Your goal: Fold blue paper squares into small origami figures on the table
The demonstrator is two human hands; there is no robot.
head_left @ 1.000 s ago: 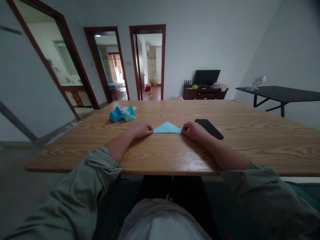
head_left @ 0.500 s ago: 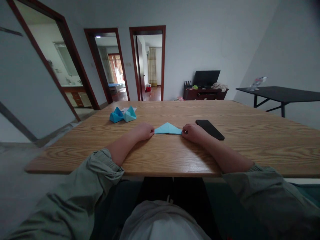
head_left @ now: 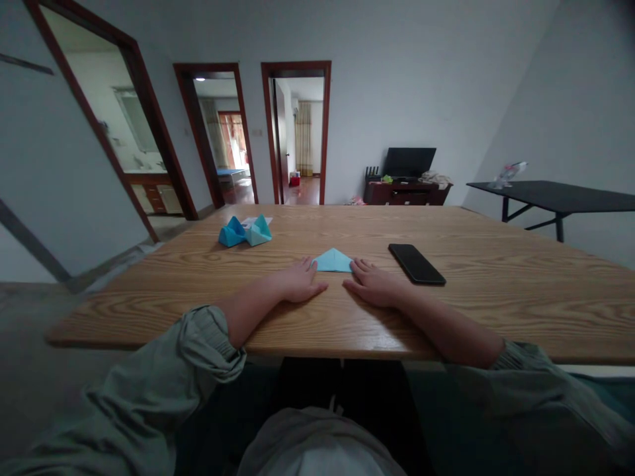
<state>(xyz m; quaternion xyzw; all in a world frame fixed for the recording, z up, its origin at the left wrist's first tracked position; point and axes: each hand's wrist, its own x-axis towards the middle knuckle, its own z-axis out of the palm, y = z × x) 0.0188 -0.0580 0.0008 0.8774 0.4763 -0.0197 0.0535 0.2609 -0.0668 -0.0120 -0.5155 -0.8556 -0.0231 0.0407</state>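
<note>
A light blue sheet of folded paper (head_left: 334, 262), shaped like a low triangle, lies on the wooden table with its peak pointing away from me. My left hand (head_left: 300, 280) rests flat over its left corner, thumb stretched toward the middle. Over the right corner lies my right hand (head_left: 373, 283), palm down with the fingers spread. Both corners of the paper are hidden under the fingers. Farther off to the left stand two folded paper boats, a darker blue one (head_left: 231, 233) and a pale blue one (head_left: 258, 231), side by side.
A black smartphone (head_left: 417, 264) lies right of my right hand. Behind the paper boats is a whitish paper (head_left: 268, 220). The wooden table (head_left: 307, 330) has its near edge just in front of my body. A black folding table (head_left: 550, 192) stands beyond at the right.
Both hands have gone from pinching the paper's two end corners to lying open on them. They have moved inward, closer together. The view has tilted slightly up.
</note>
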